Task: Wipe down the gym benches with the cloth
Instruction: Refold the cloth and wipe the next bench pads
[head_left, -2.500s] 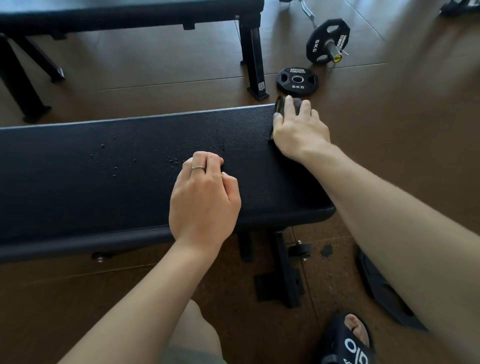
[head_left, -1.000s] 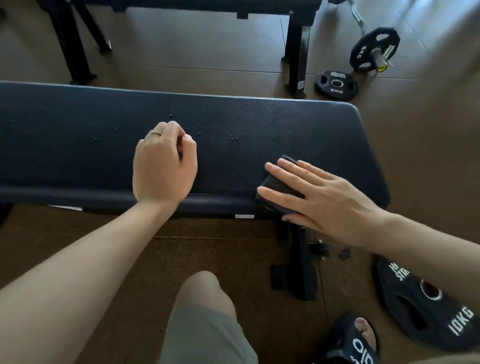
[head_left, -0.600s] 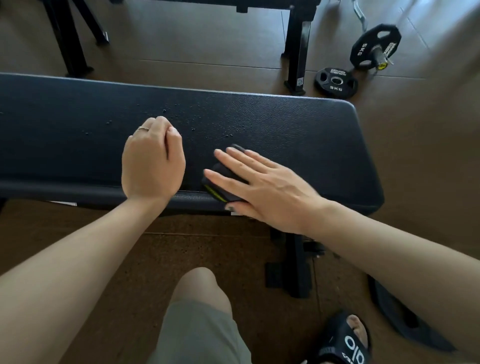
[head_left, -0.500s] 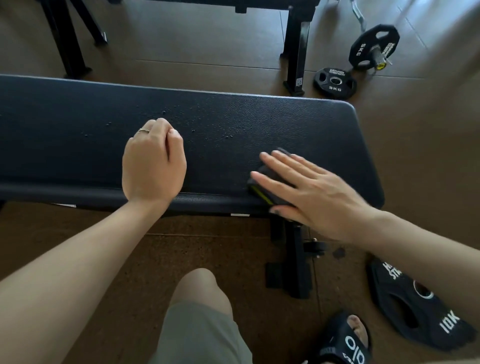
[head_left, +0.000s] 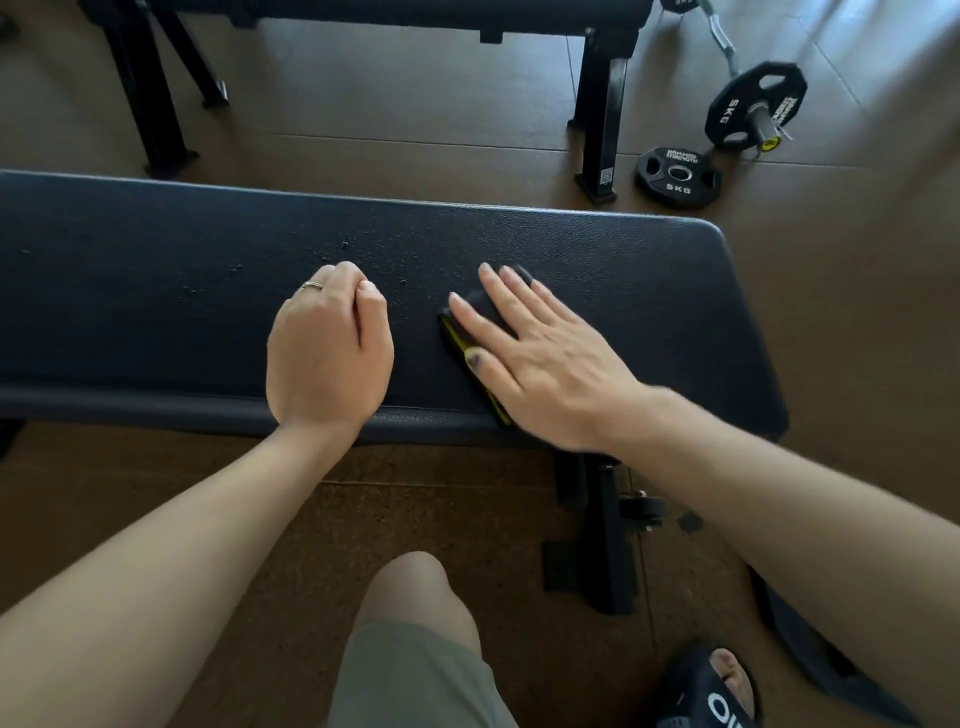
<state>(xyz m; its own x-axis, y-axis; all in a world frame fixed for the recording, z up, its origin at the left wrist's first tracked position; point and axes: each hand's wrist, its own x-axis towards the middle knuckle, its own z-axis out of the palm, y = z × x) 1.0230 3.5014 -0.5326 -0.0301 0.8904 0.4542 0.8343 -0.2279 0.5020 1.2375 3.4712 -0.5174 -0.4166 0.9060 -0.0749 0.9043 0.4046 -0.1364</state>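
From my remote seat I look down on the near bench's tabletop, a long black pad with a grained, leather-like skin and a rounded right end. Small droplets or specks dot it just beyond my left hand. That left grip is curled into a loose fist holding nothing, knuckles down on the tabletop, a ring on one finger. Just right of it, my right hand lies flat with fingers straight and spread, pressing the cloth onto the tabletop; the cloth is dark with a yellow edge and sits near the tabletop's front edge, mostly hidden under the palm. The right hand is slightly blurred.

Beyond the tabletop stands a second bench on black steel legs. Past the tabletop's right end, a 5 kg weight plate lies flat on the brown floor, and a curl bar with another plate rests just beyond it. Below the tabletop I see its black foot, my knee in grey shorts, and a black slide sandal.
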